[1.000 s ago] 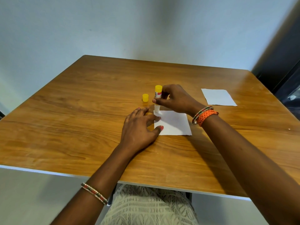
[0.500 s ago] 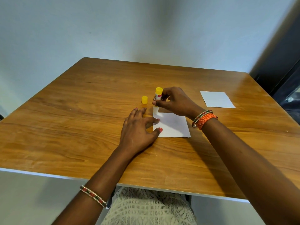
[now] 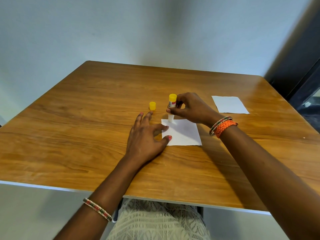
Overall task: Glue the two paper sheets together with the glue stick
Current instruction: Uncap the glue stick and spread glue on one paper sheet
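A: What has changed over the last second?

B: Little. The right hand (image 3: 188, 108) still grips the uncapped glue stick (image 3: 171, 108) upright, tip on the near paper sheet (image 3: 183, 134)'s far-left corner. The left hand (image 3: 147, 135) stays flat, fingers straight, pinning its left edge.

A: So?

B: Gluing looks barely begun. The second sheet (image 3: 229, 104) waits far right on the desk (image 3: 86, 135); the yellow cap (image 3: 152, 106) stands nearby.

Bare table (image 3: 86, 135) left of and in front of the near sheet (image 3: 183, 134). Behind its left corner: upright cap (image 3: 152, 106). Far right of it: second sheet (image 3: 229, 104), flat.
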